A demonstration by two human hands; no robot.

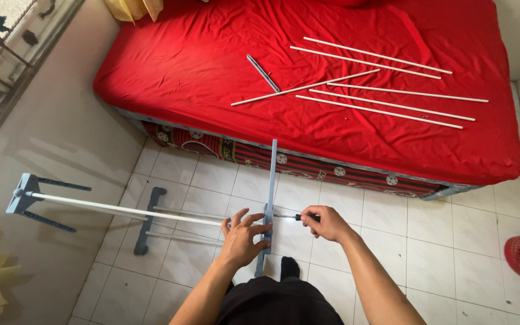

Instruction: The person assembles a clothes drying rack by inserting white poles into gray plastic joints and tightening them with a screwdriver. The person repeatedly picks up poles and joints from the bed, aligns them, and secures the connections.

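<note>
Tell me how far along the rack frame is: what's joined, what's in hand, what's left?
Joined: one white rod runs from the blue end bracket to the upright blue bar. In hand: the left hand steadies that bar while the right hand holds a screwdriver against it. Left: six loose white rods and a grey strip lie on the red bed.

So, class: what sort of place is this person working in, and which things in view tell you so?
Most likely a bedroom in a home. A bed with a red sheet fills the far side, the floor is white tile, and a barred window sits in the left wall.
</note>
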